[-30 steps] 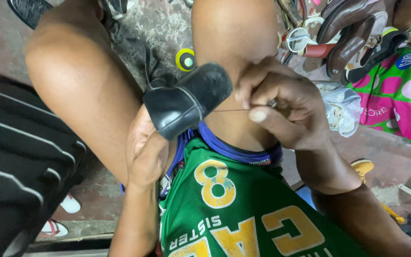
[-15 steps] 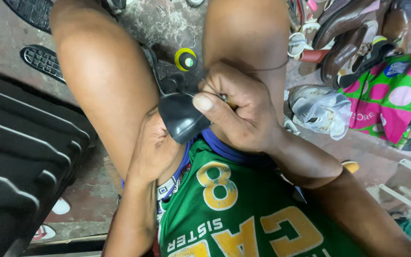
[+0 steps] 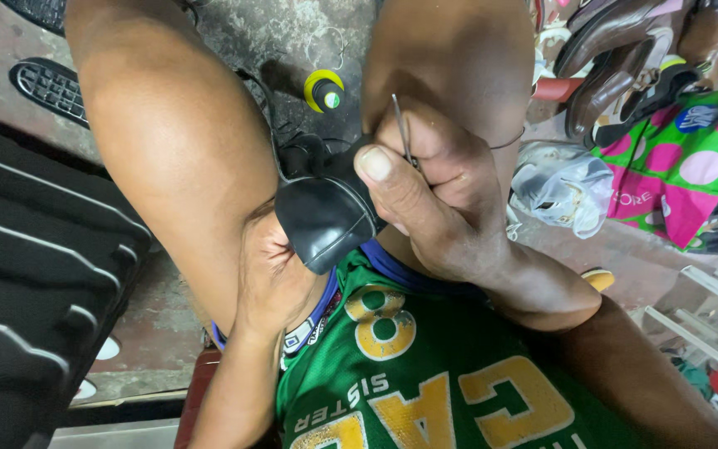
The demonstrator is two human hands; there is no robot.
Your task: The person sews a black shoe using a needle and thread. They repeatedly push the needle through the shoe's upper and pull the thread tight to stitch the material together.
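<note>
One black shoe point(image 3: 326, 218), one needle point(image 3: 401, 126), two hands: the left hand point(image 3: 272, 270) and right hand point(image 3: 434, 195). One yellow-capped bottle point(image 3: 324, 90), one dotted bag point(image 3: 675, 162), one black case point(image 3: 35, 283), one pile of brown shoes point(image 3: 617, 58).

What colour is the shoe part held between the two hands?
Black, a glossy rounded shoe piece, seen in the head view, the only one.

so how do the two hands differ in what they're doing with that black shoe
The right hand lies on top of the black shoe, pinching a thin metal needle; the left hand sits underneath, cupping the shoe, tool-free. The right shows knuckles and thumbnail; the left is mostly hidden. Both touch the shoe.
</note>
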